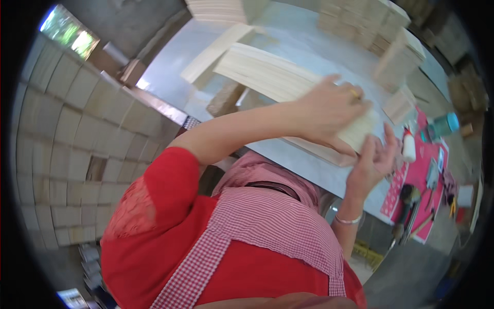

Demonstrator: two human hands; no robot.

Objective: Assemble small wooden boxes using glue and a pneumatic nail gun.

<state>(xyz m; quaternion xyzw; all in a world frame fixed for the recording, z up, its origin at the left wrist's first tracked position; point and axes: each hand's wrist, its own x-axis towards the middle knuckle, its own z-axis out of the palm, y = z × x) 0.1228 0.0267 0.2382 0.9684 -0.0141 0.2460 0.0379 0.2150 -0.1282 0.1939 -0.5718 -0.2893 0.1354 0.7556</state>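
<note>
A long, pale stack of thin wooden sheets or strips lies slantwise across the table in front of me. My left hand reaches over its right end, with fingers and thumb curled around the pale piece there; a ring shows on one finger. Beside that same end is my right hand, palm side partly showing, its fingers apart and slightly bent. The thumb is close to the end's corner; whether it touches cannot be made out. Both hands are a little blurred. Below the stack, a flat wooden piece is partly covered by my left forearm.
Brown block stands under the stack's left part. Wooden stacks line the table's back. At right, a pink mat carries a white bottle, a teal bottle and tools. Piled blocks wall the left.
</note>
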